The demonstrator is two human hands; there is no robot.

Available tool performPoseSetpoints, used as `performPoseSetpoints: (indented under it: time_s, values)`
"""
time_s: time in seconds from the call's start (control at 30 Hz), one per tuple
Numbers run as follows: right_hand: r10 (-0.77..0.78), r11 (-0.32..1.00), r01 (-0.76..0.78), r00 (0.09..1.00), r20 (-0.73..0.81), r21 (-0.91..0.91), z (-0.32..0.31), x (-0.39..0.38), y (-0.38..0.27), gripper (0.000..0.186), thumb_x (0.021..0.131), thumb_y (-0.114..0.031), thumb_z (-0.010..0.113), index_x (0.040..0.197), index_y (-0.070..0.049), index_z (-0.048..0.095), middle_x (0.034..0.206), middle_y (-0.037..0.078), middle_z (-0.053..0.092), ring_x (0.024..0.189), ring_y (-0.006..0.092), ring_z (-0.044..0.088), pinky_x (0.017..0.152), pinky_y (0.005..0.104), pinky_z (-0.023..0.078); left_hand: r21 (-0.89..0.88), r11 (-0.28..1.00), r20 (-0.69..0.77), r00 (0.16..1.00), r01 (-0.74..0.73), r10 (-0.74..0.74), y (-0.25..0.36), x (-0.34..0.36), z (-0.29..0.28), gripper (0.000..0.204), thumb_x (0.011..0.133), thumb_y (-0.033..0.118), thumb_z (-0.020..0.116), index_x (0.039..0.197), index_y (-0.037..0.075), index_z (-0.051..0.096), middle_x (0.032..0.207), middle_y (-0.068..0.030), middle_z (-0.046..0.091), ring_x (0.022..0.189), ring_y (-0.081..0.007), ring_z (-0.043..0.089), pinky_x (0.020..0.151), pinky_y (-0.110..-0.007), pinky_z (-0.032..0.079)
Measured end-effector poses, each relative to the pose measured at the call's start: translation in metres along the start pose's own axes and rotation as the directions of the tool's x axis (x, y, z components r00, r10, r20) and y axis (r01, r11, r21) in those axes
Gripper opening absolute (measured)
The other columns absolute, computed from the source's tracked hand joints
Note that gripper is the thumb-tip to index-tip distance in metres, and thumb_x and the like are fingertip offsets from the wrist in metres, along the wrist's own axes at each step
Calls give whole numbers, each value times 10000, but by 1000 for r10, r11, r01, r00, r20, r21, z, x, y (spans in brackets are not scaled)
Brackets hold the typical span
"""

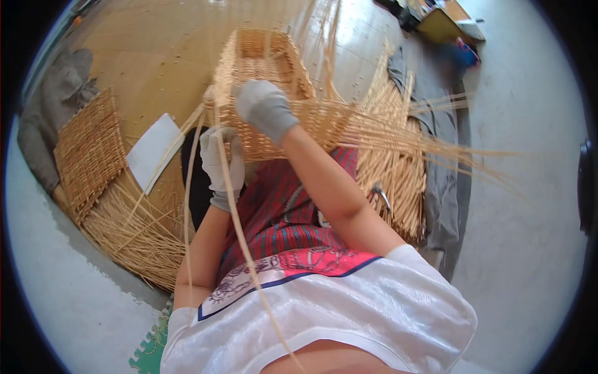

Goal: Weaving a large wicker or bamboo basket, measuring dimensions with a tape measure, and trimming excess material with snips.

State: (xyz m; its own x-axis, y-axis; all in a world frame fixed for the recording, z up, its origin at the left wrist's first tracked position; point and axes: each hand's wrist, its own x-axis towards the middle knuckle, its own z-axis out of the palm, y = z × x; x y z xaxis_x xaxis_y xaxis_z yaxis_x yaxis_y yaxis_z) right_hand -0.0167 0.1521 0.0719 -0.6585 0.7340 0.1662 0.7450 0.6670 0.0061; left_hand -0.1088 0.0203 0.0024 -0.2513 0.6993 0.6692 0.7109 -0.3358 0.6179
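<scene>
A rectangular basket (pixel 274 65) of tan woven strands rests at my lap, its open inside facing up and away from me. Long loose strands (pixel 430 138) fan out from its right side, and more rise from its far side. My left hand (pixel 222 159), in a pale glove, is curled against the near left corner of the basket. One long strand (pixel 240 234) runs down past that hand toward my chest. Across the near rim lies my right hand (pixel 265 107), in a grey-white glove, closed; its fingertips are hidden, so what it pinches does not show.
On the left are a flat woven panel (pixel 91 149) with loose stalks (pixel 134 234) and a white sheet (pixel 154 153). A pile of cut stalks (pixel 395 181) lies on grey cloth (pixel 443 206) to the right, with a metal-handled tool (pixel 381 195) on it.
</scene>
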Motion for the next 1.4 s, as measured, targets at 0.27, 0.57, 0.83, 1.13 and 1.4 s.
performPoseSetpoints:
  time_s: [0.27,0.57,0.83,1.13,1.4]
  values:
    - [701,268,-20,689,-181,963,10,-106,13,283,948,-129,643,1221,-55,635,1021,154,727,972,258,712,837,333,546,-128,991,295,953,-34,71,32,41,25,793,870,141,727,1556,134,330,1544,-232,336,1244,-362,545,878,-416,528]
    - [464,734,227,521,-716,640,-47,-27,73,398,962,-31,572,1355,-16,516,1120,120,667,956,152,659,766,311,553,495,856,437,894,-150,-97,43,46,44,744,895,272,699,1551,214,354,1365,-185,458,1115,-367,572,891,-436,494]
    - [578,812,-312,555,-598,494,-32,-162,133,248,918,-96,665,1160,-81,617,802,24,713,832,229,678,899,368,480,416,829,424,886,-375,188,94,56,91,699,902,232,677,1534,249,379,1354,-189,482,1140,-343,571,959,-448,455]
    - [394,612,121,810,-434,782,-81,-108,55,677,866,-167,733,1469,-40,451,1400,154,554,1247,360,558,1066,431,433,-216,972,285,945,-97,158,52,38,51,458,883,70,682,1323,162,598,1292,-165,570,1091,-340,626,936,-439,511]
    - [516,92,-468,778,360,879,-27,41,1,1006,877,-500,703,1511,120,230,1514,310,378,1378,381,445,1117,376,392,34,999,-244,970,-11,19,3,23,-8,318,899,-20,587,1214,23,591,1214,-204,593,1135,-374,587,1001,-457,469]
